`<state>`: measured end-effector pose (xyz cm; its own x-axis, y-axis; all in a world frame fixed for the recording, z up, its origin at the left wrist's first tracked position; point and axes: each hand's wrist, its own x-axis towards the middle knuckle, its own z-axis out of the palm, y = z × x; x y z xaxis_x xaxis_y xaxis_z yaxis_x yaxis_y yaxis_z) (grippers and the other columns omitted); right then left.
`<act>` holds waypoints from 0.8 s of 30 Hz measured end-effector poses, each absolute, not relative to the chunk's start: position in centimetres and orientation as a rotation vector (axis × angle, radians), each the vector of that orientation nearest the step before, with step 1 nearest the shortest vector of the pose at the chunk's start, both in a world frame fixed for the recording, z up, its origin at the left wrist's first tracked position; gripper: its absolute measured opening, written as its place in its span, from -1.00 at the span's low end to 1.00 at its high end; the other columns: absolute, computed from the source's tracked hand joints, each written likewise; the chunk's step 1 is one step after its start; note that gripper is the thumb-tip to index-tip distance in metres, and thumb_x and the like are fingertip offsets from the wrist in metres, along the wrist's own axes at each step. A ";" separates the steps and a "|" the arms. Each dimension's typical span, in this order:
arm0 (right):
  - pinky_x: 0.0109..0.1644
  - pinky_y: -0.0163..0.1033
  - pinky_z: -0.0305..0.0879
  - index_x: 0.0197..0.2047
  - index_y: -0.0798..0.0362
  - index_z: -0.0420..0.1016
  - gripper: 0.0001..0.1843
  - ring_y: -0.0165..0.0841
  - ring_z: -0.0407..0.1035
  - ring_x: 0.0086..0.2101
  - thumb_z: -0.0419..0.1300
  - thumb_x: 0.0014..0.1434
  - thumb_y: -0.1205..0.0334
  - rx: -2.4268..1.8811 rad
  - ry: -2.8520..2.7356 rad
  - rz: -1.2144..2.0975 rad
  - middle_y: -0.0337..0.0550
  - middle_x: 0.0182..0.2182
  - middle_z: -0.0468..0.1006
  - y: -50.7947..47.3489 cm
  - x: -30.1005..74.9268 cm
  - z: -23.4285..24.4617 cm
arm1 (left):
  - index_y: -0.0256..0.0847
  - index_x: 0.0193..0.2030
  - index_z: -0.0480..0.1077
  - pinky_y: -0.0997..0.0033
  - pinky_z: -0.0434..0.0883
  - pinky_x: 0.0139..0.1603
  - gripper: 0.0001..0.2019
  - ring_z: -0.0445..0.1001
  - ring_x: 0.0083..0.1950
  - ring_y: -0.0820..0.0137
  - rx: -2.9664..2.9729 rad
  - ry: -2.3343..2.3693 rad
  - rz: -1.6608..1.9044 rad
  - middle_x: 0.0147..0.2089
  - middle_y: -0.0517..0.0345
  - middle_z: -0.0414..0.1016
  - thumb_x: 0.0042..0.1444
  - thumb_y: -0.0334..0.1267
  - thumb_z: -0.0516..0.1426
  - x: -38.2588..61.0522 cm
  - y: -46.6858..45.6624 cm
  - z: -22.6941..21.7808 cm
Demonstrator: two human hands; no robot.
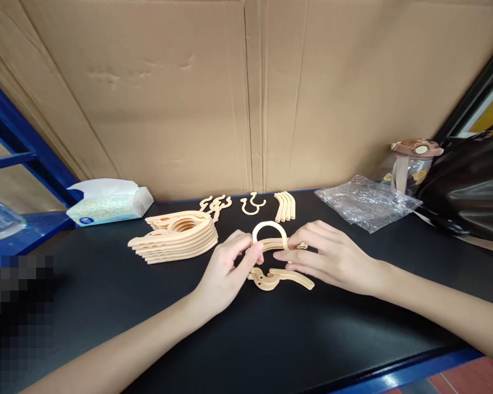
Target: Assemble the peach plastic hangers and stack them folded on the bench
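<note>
My left hand [228, 262] pinches one side of a cream plastic arch-shaped hanger piece [270, 225] between thumb and fingers. At its other side, my right hand [332, 254] has closed its fingers on the same piece. A curved hanger strip [273, 243] shows behind the arch, partly covered by the fingers. Just below the hands, a jointed hanger part [267, 280] with small holes and a curved arm lies on the black table. To the left is a neat stack of folded cream hangers [181, 241].
Loose hanger hooks [252, 205] and several curved strips [285, 207] lie at the back. A tissue pack [107, 208] sits far left. On the right are a crumpled clear plastic bag [367, 202], a drinking bottle [414, 169] and a black bag [472, 186]. Cardboard [168, 98] walls the back.
</note>
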<state>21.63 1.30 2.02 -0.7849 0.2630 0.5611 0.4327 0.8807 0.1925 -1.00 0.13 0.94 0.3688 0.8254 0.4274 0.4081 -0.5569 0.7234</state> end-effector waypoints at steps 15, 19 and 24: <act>-0.25 -0.24 0.21 0.01 0.06 0.45 -0.73 -0.37 0.25 -0.34 0.00 0.34 0.25 -0.538 -2.580 -0.318 -0.10 -0.31 0.47 1.7 21.6 1.8 | -0.21 -0.53 0.24 0.46 0.23 -0.38 -0.60 0.24 -0.43 0.46 1.998 1.092 0.977 -0.49 0.24 0.23 0.31 -0.12 -0.09 -1.1 0.9 0.2; -0.18 -0.21 0.27 0.00 0.06 0.44 -0.72 -0.35 0.30 -0.29 0.02 0.34 0.17 -0.570 -2.569 -0.294 -0.09 -0.26 0.48 1.8 21.6 1.7 | -0.21 -0.55 0.20 0.46 0.22 -0.36 -0.59 0.23 -0.41 0.45 1.979 1.077 0.953 -0.50 0.25 0.20 0.31 -0.12 -0.10 -1.1 1.0 0.2; 0.05 -0.10 0.29 0.22 0.03 0.23 -0.47 -0.24 0.27 0.06 0.12 0.25 0.00 -0.633 -2.519 -0.267 0.05 0.09 0.35 2.1 21.8 1.4 | -0.21 -0.55 0.18 0.45 0.21 -0.35 -0.59 0.23 -0.41 0.45 1.974 1.033 0.932 -0.50 0.24 0.20 0.31 -0.13 -0.10 -1.2 1.0 0.1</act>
